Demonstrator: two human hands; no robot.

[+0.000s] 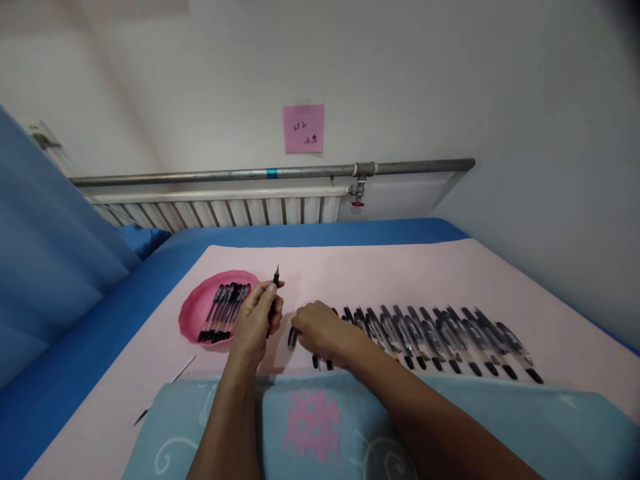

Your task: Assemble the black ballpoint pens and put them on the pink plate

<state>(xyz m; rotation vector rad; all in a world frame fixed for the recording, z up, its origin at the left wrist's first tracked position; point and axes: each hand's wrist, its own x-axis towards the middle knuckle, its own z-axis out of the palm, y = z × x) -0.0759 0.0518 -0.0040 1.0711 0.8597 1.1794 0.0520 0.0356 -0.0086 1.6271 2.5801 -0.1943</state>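
My left hand [257,319] is closed around a black pen [275,288] held upright, its tip poking above my fingers. To its left a pink plate [197,308] holds several black pens [224,312] lying side by side. My right hand [320,331] rests palm down on the pink sheet, fingers curled over the left end of a long row of black pens [440,337]; it seems to grip one pen [292,339] at that end. The row runs right across the sheet, the pens laid parallel.
The pink sheet [400,273] covers a blue table [320,233]. A light blue patterned cloth [310,427] lies at the near edge under my forearms. A thin stick [165,390] lies at the left. A radiator [220,212], a pipe and a pink note [303,128] are on the wall behind.
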